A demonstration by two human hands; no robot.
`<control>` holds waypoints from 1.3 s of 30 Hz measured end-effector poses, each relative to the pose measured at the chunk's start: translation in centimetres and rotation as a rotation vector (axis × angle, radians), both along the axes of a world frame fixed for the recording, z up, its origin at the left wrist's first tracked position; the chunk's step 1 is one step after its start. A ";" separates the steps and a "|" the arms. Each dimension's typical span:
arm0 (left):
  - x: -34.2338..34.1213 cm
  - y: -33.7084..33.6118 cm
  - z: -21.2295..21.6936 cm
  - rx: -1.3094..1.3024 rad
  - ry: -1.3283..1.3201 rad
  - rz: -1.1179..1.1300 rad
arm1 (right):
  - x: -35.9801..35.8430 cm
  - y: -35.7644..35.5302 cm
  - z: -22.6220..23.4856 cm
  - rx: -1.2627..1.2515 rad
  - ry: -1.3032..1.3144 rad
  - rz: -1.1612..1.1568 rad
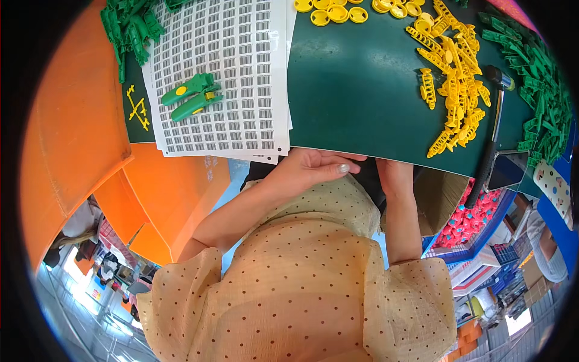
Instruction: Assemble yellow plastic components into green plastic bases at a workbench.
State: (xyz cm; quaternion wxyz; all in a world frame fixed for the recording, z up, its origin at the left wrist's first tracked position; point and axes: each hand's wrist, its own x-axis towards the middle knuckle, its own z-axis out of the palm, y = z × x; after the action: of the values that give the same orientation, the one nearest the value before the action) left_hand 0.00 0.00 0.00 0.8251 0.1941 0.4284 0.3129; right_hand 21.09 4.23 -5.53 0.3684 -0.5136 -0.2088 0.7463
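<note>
My left hand (316, 168) rests in front of the table's near edge, above my lap. Its fingers are stretched out, partly under the tabletop, and I see nothing in them. My right hand (395, 172) reaches under the same edge, so its fingers are hidden. On the dark green tabletop (356, 90), sheets of barcode labels (241, 78) lie to the left. A green plastic clip-like piece with yellow parts (192, 96) sits on the top sheet. Neither hand touches it.
Green plastic parts are heaped at far left (132, 30) and far right (546, 84). Yellow parts (458, 78) and round yellow discs (332, 11) lie farther back. A hammer (497, 114) and a phone (508, 170) are at right. Orange panels (72, 127) stand on the left.
</note>
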 end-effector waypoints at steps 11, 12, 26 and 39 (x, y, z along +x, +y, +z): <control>-0.3 -0.8 1.3 -0.106 -0.315 0.138 | -0.3 -0.9 1.4 0.086 -0.120 0.322; -0.3 -1.0 1.3 -0.106 -0.314 0.141 | -0.6 -0.9 1.9 0.086 -0.119 0.325; 4.1 -1.5 0.1 1.288 0.821 -0.334 | -2.2 -5.5 0.4 -0.043 0.617 0.230; -3.5 -4.2 4.2 1.389 1.187 -0.392 | -1.6 -3.3 5.4 -0.167 0.822 0.637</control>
State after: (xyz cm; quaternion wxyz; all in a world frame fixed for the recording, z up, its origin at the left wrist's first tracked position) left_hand -3.47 -4.23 4.24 0.2086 0.8407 0.4564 0.2037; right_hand 19.45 0.96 -0.16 0.1325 -0.1172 -0.1329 0.9752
